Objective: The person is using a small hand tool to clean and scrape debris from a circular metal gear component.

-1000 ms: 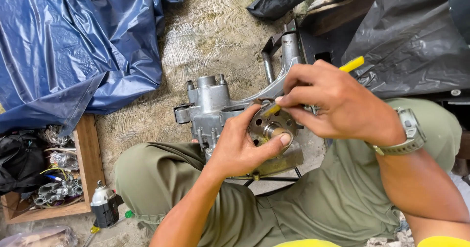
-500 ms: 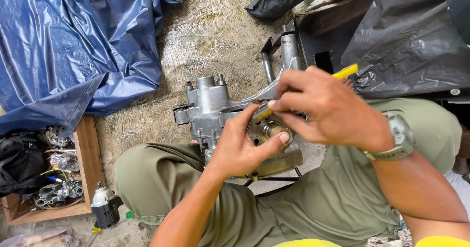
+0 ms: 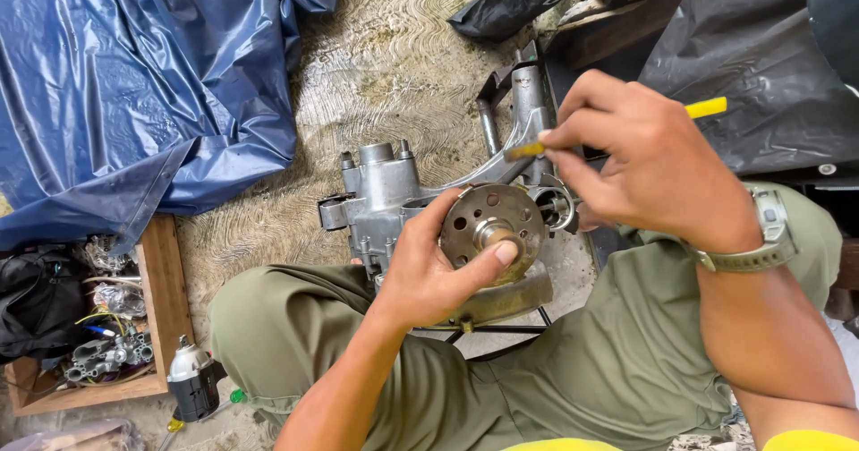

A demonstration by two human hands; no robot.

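Head view: the person sits on the ground with a grey metal engine casing between the knees, just beyond the olive-green trousers. The left hand grips a round perforated metal disc at the casing's right side, fingers curled round its near edge and the thumb pressed on the hub at its centre. The right hand, with a grey wristwatch on its wrist, is raised just above and to the right of the disc, fingers pinched narrow round a thin yellow-handled tool; the tool's yellow ends show on both sides of the fist, and its tip is near the casing's curved arm, contact unclear. A blue tarpaulin covers the far left ground. At the near left a wooden tray holds small metal parts and wires, with a small white-capped bottle beside it. Black plastic sheeting lies at the far right.
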